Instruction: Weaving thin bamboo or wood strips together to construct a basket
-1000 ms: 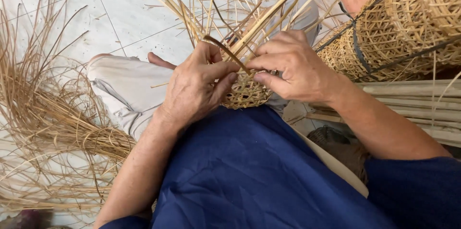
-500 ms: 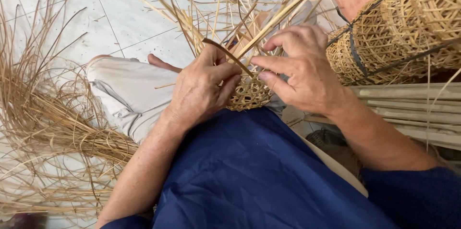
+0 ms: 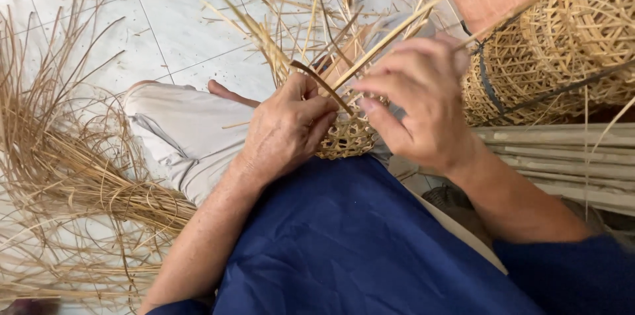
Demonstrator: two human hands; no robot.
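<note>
A small half-woven basket (image 3: 347,138) of pale cane rests on my lap, with loose cane strips (image 3: 311,31) fanning up and away from its rim. My left hand (image 3: 284,126) grips the basket's left side, thumb pressed on a darker strip (image 3: 321,85) that crosses the weave. My right hand (image 3: 417,100) hovers over the right side, fingers curled and pinching one long pale strip that runs up to the right. Most of the basket is hidden behind both hands.
A big loose bundle of cane strips (image 3: 73,183) lies on the tiled floor (image 3: 178,31) at left. Stacked woven baskets (image 3: 555,57) stand at upper right, above a pile of thick pale canes (image 3: 562,156). My bent leg in light trousers (image 3: 185,136) lies left of the basket.
My right hand has lifted up and away from the basket, drawing the long strip with it. My left hand stays clamped on the basket.
</note>
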